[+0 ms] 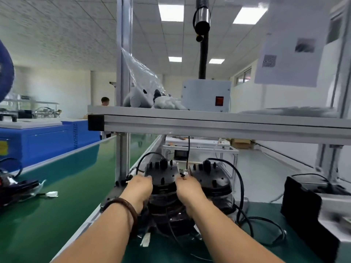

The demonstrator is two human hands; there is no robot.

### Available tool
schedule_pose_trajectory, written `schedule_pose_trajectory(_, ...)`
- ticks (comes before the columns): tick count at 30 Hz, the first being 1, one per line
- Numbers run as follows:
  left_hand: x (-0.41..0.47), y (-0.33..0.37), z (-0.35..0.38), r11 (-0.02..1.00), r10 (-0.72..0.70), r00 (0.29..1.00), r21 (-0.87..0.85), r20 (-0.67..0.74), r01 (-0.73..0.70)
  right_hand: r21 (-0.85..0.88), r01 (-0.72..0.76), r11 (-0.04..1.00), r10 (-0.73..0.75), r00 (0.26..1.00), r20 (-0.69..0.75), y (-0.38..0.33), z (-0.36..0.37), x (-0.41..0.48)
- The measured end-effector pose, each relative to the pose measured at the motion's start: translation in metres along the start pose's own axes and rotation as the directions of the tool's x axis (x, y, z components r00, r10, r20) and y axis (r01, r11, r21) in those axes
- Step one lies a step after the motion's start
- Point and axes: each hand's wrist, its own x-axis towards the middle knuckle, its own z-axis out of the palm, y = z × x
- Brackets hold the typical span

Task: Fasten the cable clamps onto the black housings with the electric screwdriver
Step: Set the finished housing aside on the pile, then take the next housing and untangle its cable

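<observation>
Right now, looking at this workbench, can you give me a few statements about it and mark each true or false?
1. The left hand and the right hand both hold the top black housing. True.
2. One hand holds an electric screwdriver. False: no screwdriver shows in either hand.
3. The brown bracelet is on the right wrist. False: it is on the left wrist.
4. The grey box on the shelf has a red switch. True.
</observation>
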Motion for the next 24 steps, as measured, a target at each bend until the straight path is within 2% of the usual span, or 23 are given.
schedule_pose_trajectory(3, -0.003, 0.001, 0.001, 0.999, 0.007, 0.999, 0.031, -0.033, -0.006, -0.065, -0.073, 0.995, 0.073, 0.997, -0.011, -0.004, 0.004, 0.005)
schedule_pose_trajectory(6, -0.008, 0.001, 0.001, 0.998, 0.014, 1.000, -0.066, -0.027, -0.016, -0.053, -0.059, 0.997, 0.059, 0.998, -0.014, -0.006, 0.005, 0.008)
schedule_pose_trajectory(8, -0.014, 0.003, -0.001, 0.993, 0.022, 1.000, -0.118, -0.019, -0.024, 0.036, -0.020, 0.999, 0.021, 1.000, -0.012, -0.007, 0.006, 0.005)
schedule_pose_trajectory(10, -0.023, 0.010, -0.002, 0.988, 0.052, 0.999, -0.147, 0.001, -0.051, 0.217, -0.009, 0.976, 0.013, 1.000, -0.016, -0.006, 0.006, 0.001)
schedule_pose_trajectory(13, -0.045, 0.022, -0.002, 0.979, 0.107, 0.993, -0.180, 0.054, -0.096, 0.482, -0.014, 0.876, 0.020, 1.000, -0.008, -0.011, -0.003, -0.009)
schedule_pose_trajectory(15, -0.061, 0.026, -0.002, 0.974, 0.129, 0.988, -0.198, 0.081, -0.111, 0.587, -0.019, 0.809, 0.008, 1.000, 0.022, -0.015, -0.016, -0.022)
schedule_pose_trajectory(24, -0.161, -0.006, 0.008, 0.940, 0.202, 0.959, -0.313, 0.198, -0.134, 0.713, 0.002, 0.701, -0.074, 0.995, 0.069, 0.009, -0.087, -0.134)
